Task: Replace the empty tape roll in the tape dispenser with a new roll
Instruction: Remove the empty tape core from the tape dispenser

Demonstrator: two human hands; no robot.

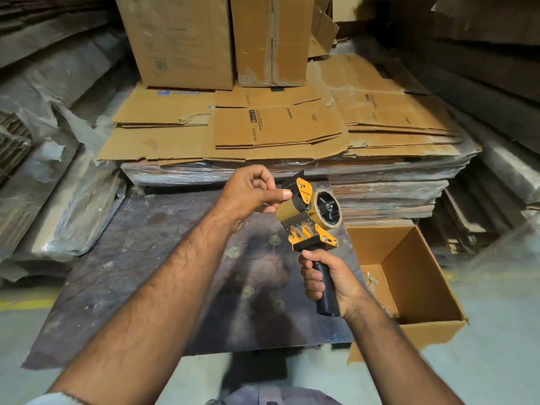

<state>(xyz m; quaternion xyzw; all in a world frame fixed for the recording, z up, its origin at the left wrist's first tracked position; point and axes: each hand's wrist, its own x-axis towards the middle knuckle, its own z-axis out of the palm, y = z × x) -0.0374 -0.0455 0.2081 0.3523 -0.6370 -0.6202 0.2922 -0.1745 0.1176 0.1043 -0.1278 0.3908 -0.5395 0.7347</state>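
Note:
An orange and black tape dispenser is held up in front of me, above a dark board. My right hand grips its black handle from below. A brown tape roll sits on the dispenser's black hub. My left hand pinches the brown tape end at the roller, thumb and fingers closed on it, near the serrated blade.
An open cardboard box stands on the floor to the right, just under the dispenser. A dark stained board lies below my arms. Flattened cartons are stacked behind, with upright boxes farther back and wrapped bundles at left.

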